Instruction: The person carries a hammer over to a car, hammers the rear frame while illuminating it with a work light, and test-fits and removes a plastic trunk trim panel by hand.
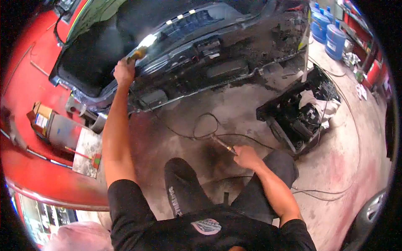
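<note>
My left hand (124, 72) reaches up and is closed around a yellow-and-dark handheld tool (138, 53), its exact kind unclear. Bright white glare shows just beyond it, against a large black vehicle panel (228, 69). Low over the floor, in front of my knees, my right hand (247, 157) grips a slim metal rod-like tool (224, 144) with a brass-coloured collar. Its tip points up and left, close to a dark looped cable (208, 125) on the floor. Whether the cable joins either tool cannot be made out.
A black open crate (274, 125) with a pale cloth (320, 104) stands to the right. Blue water jugs (335, 42) are at the upper right. At the left are a grey cylinder (63, 133) and a small red-handled brush (95, 160). Hoses run across the stained floor.
</note>
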A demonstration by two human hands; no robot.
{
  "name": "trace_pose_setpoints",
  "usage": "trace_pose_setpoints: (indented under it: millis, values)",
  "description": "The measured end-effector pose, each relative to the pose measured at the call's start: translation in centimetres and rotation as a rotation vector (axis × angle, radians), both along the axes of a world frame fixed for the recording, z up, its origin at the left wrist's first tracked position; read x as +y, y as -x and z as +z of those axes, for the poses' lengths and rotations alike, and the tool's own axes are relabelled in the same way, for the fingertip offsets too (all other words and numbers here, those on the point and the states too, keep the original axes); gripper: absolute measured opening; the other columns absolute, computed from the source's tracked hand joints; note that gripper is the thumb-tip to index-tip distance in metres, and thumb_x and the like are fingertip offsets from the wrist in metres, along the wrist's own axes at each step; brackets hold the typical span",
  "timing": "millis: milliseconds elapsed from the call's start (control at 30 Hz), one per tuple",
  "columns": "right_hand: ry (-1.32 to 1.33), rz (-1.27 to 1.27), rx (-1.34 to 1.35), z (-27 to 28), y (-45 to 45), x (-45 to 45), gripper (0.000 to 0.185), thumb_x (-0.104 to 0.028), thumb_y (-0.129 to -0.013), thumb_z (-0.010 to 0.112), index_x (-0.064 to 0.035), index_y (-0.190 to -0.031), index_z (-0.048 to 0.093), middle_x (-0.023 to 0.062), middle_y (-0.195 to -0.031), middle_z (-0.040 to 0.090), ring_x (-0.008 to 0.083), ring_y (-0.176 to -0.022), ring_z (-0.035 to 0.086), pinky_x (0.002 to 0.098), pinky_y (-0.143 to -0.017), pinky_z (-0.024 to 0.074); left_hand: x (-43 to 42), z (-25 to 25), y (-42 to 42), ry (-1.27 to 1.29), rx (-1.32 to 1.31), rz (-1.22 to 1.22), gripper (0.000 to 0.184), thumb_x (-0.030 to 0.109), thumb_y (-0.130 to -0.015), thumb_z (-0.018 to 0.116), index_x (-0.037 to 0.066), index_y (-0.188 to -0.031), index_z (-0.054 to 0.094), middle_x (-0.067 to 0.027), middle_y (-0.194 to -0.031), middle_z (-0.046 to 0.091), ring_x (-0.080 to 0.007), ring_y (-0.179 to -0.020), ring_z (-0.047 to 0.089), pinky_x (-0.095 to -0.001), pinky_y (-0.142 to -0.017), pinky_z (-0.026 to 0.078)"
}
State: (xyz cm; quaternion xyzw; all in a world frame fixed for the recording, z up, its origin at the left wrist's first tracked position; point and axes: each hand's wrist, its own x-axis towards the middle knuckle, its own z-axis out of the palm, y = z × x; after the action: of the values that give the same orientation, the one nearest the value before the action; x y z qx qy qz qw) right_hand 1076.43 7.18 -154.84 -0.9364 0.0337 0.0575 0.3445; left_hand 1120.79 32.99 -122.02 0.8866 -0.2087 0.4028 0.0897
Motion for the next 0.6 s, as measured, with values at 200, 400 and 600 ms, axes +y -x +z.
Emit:
trace_pose_setpoints:
  millis: [200, 400, 600]
  values:
    - [-0.002, -0.02, -0.05, 1.6, 1.3, -0.1, 0.028, -0.023, -0.084, 0.067, -0.0016, -0.102, 0.063, 0.0263, -0.094, 0.069, 0.0469, -0.093, 0.066, 0.0561, -0.082, 0.051, 0.8, 1.1, 7.3, 0.486, -0.078, -0.26, 0.042, 0.034, -0.101, 0.062, -0.002, -0.121, 0.071, -0.0166, -0.102, 0.076, -0.0314, -0.089, 0.073, -0.041, -0.082, 0.056]
    - [-0.007, -0.023, -0.091, 0.6, 1.7, -1.2, 0.03, -0.023, -0.082, 0.068, -0.0008, -0.101, 0.062, 0.0275, -0.088, 0.067, 0.0473, -0.091, 0.066, 0.0557, -0.081, 0.0503, 5.1, 0.0, 18.0, 1.357, 0.618, -0.774, 0.037, 0.025, -0.103, 0.063, -0.003, -0.128, 0.065, -0.014, -0.106, 0.072, -0.0184, -0.079, 0.063, -0.034, -0.074, 0.054]
    - [-0.089, -0.052, -0.032, 1.5, 2.0, -1.8, 0.033, -0.023, -0.081, 0.068, 0.0008, -0.102, 0.063, 0.0278, -0.094, 0.069, 0.0482, -0.091, 0.065, 0.0543, -0.081, 0.0501, 4.9, -5.4, 25.0, 1.64, 1.065, -1.204, 0.04, 0.024, -0.103, 0.062, 0.0, -0.134, 0.055, -0.0144, -0.119, 0.066, -0.0204, -0.092, 0.063, -0.0391, -0.085, 0.055]
